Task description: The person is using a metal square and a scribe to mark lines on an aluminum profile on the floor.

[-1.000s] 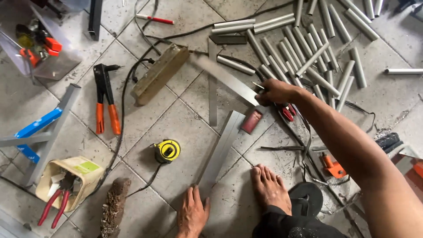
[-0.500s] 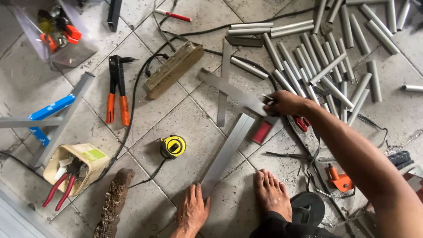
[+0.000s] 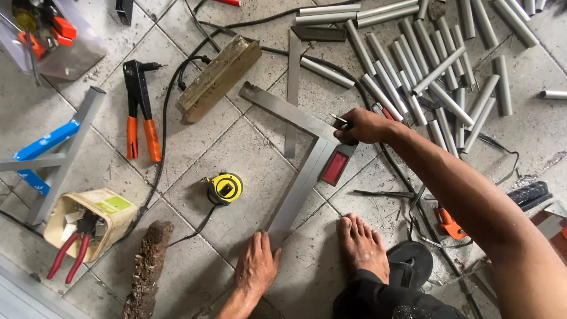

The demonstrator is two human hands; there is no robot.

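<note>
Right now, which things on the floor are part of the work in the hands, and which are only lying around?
In the work:
- left hand pressing the end of the long metal strip
- right hand holding a small tool at the corner where that strip meets the second strip

Lying about:
- yellow tape measure
- orange-handled riveter
- cut tubes
- red pliers
</note>
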